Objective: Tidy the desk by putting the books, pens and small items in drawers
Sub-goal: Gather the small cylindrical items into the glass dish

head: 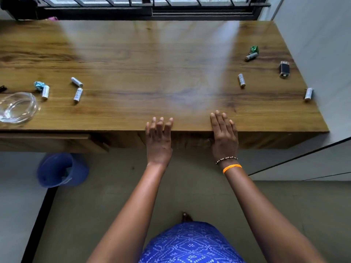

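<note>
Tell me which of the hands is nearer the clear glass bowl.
Left. The left hand rests at the desk's front edge, well right of the clear glass bowl; the right hand lies farther right still.

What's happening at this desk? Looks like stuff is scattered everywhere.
A person stands at a wooden desk, holding nothing. The left hand and right hand both rest open at its front edge. Nothing is put away yet: white batteries lie loose, three on the left such as one, three on the right such as another. A glass bowl, two crumpled wrappers and a small dark block also sit on top.
</note>
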